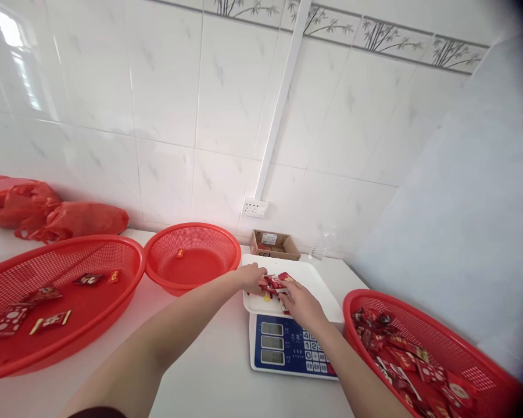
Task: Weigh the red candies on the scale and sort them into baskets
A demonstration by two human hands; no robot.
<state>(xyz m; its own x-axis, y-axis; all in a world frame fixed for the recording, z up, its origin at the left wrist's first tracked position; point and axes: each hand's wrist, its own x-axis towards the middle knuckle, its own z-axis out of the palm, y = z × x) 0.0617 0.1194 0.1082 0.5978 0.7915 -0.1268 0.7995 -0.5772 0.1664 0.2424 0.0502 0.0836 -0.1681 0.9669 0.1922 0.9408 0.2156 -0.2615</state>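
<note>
We count three red perforated plastic baskets (192, 267), one white-and-blue electronic scale (290, 351) with three grey displays (272, 342), one brown cardboard box (285, 254) and one white socket plate (255, 208). We find five glossy packets (88, 279) in the left basket (87, 307), one small red packet (180, 253) in the middle basket; the heap (405, 360) in the right basket (436, 334) we cannot count.

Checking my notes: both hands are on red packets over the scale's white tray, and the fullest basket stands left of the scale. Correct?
No: the head view shows the fullest basket right of the scale. Left hand and right hand are indeed on red packets over the white tray.
</note>
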